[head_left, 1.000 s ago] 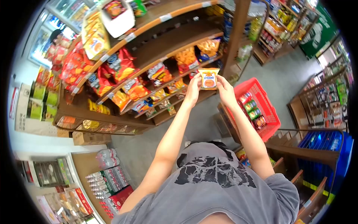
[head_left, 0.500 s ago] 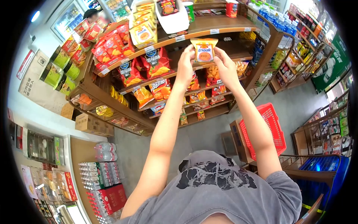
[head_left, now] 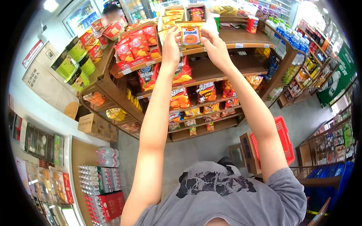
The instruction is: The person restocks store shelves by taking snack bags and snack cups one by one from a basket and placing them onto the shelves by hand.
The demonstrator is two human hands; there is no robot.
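Note:
A yellow-and-white Enaak snack packet (head_left: 190, 34) is held upright at arm's length, front toward me. My left hand (head_left: 171, 44) grips its left edge, and my right hand (head_left: 215, 46) has its fingertips on the right edge. Just behind the packet, on the top shelf, stands an open box of similar yellow packets (head_left: 173, 18). Beside that box is a white box with a dark red packet (head_left: 196, 14). Left of my left hand, red snack bags (head_left: 138, 46) fill a display tray.
Lower shelves carry bags of chips (head_left: 178, 98). Green noodle tubs (head_left: 77, 81) stand at the left end, and a red cup (head_left: 252, 24) at the right. A red basket (head_left: 283, 139) is low on the right. A person (head_left: 110, 14) is beyond the shelf.
Both hands have carried the packet left and up in view, in front of the box of similar yellow packets. The shelf has shifted right in view as my head turned.

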